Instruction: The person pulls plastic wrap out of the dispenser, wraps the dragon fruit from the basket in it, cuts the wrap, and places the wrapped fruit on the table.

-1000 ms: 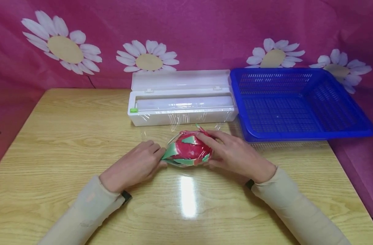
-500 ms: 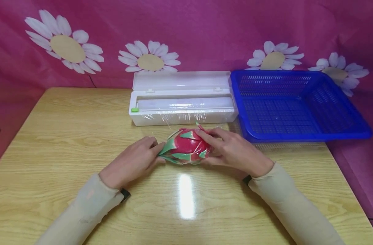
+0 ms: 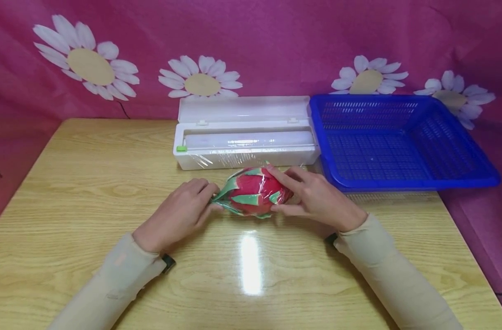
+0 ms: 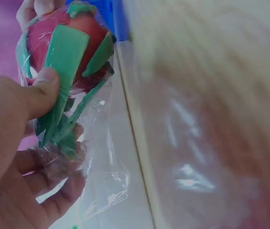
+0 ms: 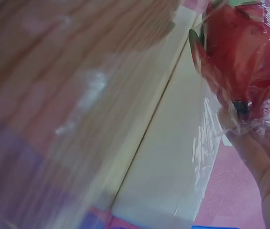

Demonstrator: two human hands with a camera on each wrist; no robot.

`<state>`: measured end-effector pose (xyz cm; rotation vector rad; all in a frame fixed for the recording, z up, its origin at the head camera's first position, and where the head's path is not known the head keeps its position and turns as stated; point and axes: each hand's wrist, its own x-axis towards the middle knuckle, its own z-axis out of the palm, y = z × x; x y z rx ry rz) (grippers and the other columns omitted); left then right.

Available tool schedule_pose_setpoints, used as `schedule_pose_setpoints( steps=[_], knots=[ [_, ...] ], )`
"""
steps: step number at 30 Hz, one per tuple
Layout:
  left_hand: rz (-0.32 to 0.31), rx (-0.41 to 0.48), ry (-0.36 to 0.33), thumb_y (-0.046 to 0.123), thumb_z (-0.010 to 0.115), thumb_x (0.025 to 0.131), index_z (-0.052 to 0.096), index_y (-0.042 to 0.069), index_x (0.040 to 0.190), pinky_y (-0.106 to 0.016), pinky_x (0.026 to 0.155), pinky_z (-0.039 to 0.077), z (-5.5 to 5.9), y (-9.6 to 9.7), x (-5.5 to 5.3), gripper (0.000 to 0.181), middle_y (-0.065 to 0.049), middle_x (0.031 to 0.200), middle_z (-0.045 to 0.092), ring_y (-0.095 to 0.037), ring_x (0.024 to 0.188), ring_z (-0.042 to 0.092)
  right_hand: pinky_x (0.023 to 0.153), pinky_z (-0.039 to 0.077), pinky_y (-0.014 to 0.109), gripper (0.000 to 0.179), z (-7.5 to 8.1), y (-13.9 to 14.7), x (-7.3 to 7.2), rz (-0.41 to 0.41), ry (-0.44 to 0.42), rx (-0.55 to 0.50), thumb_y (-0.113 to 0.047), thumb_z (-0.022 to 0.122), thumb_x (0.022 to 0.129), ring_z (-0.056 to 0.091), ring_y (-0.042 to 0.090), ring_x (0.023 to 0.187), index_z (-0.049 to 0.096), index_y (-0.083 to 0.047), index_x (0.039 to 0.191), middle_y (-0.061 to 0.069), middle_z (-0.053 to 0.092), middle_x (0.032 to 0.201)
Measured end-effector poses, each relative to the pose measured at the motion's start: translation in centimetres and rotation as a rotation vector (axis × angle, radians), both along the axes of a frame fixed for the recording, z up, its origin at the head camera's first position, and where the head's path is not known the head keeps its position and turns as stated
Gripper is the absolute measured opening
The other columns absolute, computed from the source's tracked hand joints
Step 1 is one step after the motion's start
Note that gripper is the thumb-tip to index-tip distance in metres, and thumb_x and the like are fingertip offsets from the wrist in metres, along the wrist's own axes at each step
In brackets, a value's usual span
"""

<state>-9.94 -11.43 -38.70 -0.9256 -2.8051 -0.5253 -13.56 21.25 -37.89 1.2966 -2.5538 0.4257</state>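
A red dragon fruit [image 3: 256,185] with green leaf tips is covered by clear cling film [image 4: 109,183]. My left hand [image 3: 178,211] pinches the leafy end through the film, its thumb lying on a green leaf [image 4: 68,55] in the left wrist view. At the opposite end, my right hand [image 3: 318,197] grips the fruit, with film bunched around that end in the right wrist view. Behind the fruit stands a white cling film dispenser [image 3: 238,160] with its lid up and a film roll [image 3: 251,139] inside. Film stretches from the dispenser to the fruit.
A blue perforated plastic basket [image 3: 399,184] stands right of the dispenser, its right part reaching past the table edge. The wood-grain table [image 3: 90,183] meets a pink cloth [image 3: 275,46] with daisies at the back.
Both hands have shifted the wrapped dragon fruit slightly away from me, toward the dispenser. The fruit has turned a little, and the film between it and the dispenser looks shorter.
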Motion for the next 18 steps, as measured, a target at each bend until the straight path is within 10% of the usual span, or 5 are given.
schedule_pose_setpoints(
  steps=[12, 18],
  knots=[
    [0.060, 0.069, -0.229, 0.044, 0.077, 0.092, 0.063, 0.009, 0.130, -0.043, 0.098, 0.058, 0.10, -0.54, -0.39, 0.054, -0.004, 0.118, 0.068, -0.020, 0.112, 0.060, 0.069, 0.059, 0.032, 0.087, -0.14, -0.37, -0.05, -0.012, 0.041, 0.037, -0.049, 0.081, 0.085, 0.064, 0.015, 0.081, 0.047, -0.008, 0.155, 0.012, 0.065, 0.113],
    [0.084, 0.084, -0.200, 0.045, 0.078, 0.091, 0.067, 0.012, 0.118, -0.042, 0.097, 0.055, 0.16, -0.70, -0.54, 0.045, -0.004, 0.119, 0.068, -0.021, 0.114, 0.055, 0.069, 0.059, 0.032, 0.086, -0.18, -0.27, 0.06, -0.023, 0.039, 0.049, -0.050, 0.080, 0.086, 0.063, 0.014, 0.080, 0.048, -0.009, 0.155, 0.011, 0.065, 0.111]
  ],
)
